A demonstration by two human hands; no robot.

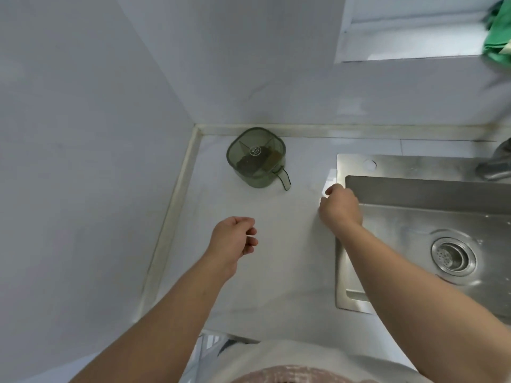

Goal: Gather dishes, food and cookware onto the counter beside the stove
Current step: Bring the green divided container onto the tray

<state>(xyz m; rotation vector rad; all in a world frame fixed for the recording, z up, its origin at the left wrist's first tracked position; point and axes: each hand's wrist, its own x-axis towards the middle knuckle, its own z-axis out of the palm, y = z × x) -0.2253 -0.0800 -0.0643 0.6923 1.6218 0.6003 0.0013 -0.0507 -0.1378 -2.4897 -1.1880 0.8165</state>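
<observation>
Fingers [251,241] of the left hand [235,239] curl loosely, empty. The right hand [341,208] curls at the sink [414,167] rim; whether it pinches anything, I cannot tell. Beyond, only a green translucent jug [255,157] stands on the counter [276,272], so gathering seems barely begun.

Bare forearms [171,313] — white top [304,352] — pinkish fabric [290,375] below.

Left hand [232,237] loose — right hand [341,208] curled
</observation>
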